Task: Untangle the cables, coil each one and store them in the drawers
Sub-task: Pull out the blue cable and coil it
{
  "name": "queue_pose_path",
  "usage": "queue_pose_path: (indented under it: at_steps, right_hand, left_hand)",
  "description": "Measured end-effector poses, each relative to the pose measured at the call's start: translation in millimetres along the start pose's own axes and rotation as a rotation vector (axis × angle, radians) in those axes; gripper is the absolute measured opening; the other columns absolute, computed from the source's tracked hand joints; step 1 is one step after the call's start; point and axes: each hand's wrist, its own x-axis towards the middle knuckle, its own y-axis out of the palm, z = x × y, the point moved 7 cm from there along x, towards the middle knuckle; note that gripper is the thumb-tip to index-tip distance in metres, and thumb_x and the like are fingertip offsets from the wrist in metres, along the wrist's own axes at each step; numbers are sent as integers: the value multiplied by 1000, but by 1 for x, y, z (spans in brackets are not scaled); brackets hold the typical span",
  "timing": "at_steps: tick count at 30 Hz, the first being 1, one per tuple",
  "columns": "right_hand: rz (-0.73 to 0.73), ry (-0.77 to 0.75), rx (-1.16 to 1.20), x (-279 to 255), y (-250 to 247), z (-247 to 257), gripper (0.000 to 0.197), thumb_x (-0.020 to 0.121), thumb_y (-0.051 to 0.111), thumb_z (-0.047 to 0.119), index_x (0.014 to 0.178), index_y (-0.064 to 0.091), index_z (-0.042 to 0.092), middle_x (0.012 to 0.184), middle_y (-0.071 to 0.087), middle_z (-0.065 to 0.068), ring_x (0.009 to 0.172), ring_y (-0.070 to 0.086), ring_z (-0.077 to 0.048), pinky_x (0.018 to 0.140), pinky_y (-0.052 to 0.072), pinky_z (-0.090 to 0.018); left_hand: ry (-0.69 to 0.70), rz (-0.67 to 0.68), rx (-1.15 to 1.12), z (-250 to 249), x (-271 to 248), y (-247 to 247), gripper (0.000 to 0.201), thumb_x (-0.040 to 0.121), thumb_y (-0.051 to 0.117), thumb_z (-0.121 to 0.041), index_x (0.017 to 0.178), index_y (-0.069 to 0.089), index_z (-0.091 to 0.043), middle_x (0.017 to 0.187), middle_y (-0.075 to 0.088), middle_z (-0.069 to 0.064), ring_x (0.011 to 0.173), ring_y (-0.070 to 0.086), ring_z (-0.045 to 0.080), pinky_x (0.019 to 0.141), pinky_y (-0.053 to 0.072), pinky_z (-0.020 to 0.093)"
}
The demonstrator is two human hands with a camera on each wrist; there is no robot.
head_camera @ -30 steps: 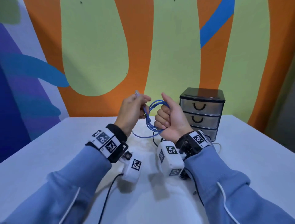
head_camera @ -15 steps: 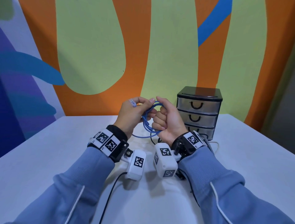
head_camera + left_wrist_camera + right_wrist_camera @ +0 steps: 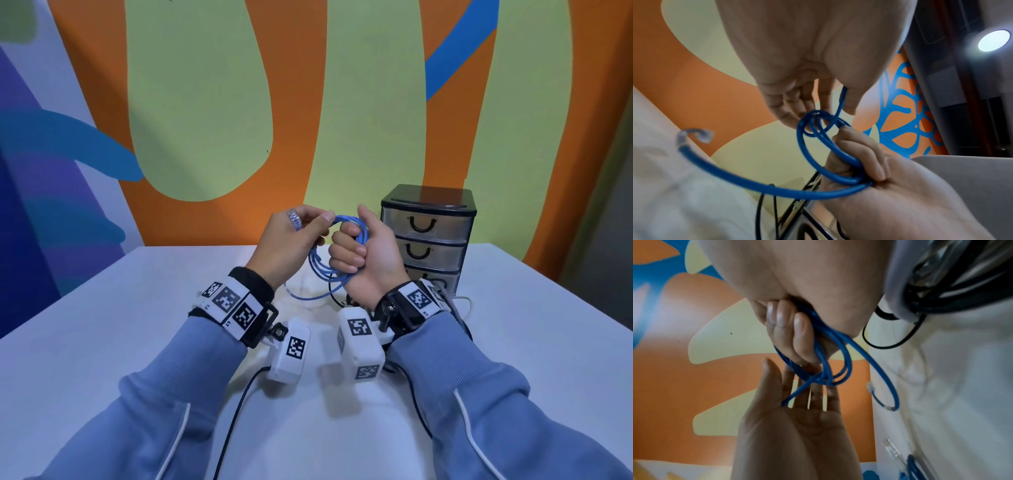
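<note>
A thin blue cable [image 3: 322,270] is wound into a small coil above the white table [image 3: 137,325]. My right hand [image 3: 346,253] grips the coil in a fist; its fingers [image 3: 789,331] curl round the bundled strands [image 3: 824,378]. My left hand [image 3: 318,222] pinches the cable just behind its clear plug [image 3: 294,219], right against the top of the coil. The other end [image 3: 735,180] hangs down in an arc and finishes in a second clear plug [image 3: 692,134]. The three-drawer unit [image 3: 428,198] stands just behind my right hand, all drawers shut.
Black cables [image 3: 337,298] lie on the table under my right hand, also seen as a dark bundle [image 3: 941,296]. A white lead [image 3: 466,301] lies beside the drawer unit. A painted wall rises close behind the table.
My left hand has brought the plug end down and to the right until it meets the coil in my right fist. The right hand keeps its grip.
</note>
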Motion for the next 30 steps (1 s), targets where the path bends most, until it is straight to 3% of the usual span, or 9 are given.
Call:
queue_pose_path:
  at_steps: [4,8,14,19,22,24,26,28,30]
  right_hand:
    - [30,-64,97,4,-8,11,43,112,36,38,78,51,16,48,30,8,34,24,-6,38,18,-20]
    - [-24,-139,170,7,-14,22,39,113,37,35,101,62,8,49,35,8,36,30,-7,39,27,-18]
    - [-81,-177,395,10,-28,32,41,112,41,37,107,63,2,45,34,9,35,35,-5,38,34,-16]
    - [-57,-148,476,6,-28,30,54,113,36,39,118,62,-7,52,35,5,34,31,-7,34,28,-18]
    - [-59,-142,396,6,-26,27,49,113,34,36,125,61,-3,59,39,4,37,31,-9,37,33,-20]
    - [-70,-137,310,8,-26,25,45,112,35,39,125,61,4,61,43,5,41,35,-9,45,36,-21]
    - [-79,-121,175,10,-29,24,46,111,35,46,119,65,13,62,48,7,48,44,-9,53,40,-23]
    - [-70,-122,109,11,-29,24,49,110,36,50,126,65,14,76,65,9,64,57,-9,53,46,-26]
    - [-100,-174,126,11,-31,29,50,110,42,47,143,56,12,113,77,0,91,71,-13,66,56,-33]
  left_hand:
    - [-1,-142,159,4,1,-16,44,97,69,-56,92,75,-13,79,72,3,73,60,19,69,49,29]
    - [49,-65,163,1,-3,-10,48,102,68,-43,77,65,-3,50,53,-4,49,43,14,59,36,30]
    - [107,163,66,-15,-13,7,38,101,71,-28,70,58,-10,59,50,22,52,37,22,53,33,23]
    - [107,305,104,-16,-20,23,38,101,73,-24,77,60,2,56,50,10,55,41,23,57,33,34]
    - [113,304,113,-15,-21,23,33,96,79,-25,79,65,-1,59,58,7,57,49,25,57,39,39]
    - [95,314,70,-14,-22,24,21,92,83,-15,89,68,-1,73,72,10,66,63,27,66,52,35]
    - [73,360,7,-12,-24,27,18,93,79,-3,106,68,3,96,80,14,88,76,33,89,61,38]
    - [84,369,-4,-10,-22,26,20,98,72,0,116,68,7,103,80,18,96,77,34,95,61,37]
    - [112,335,6,-12,-21,23,17,100,68,0,115,73,6,102,80,19,91,76,29,91,60,34]
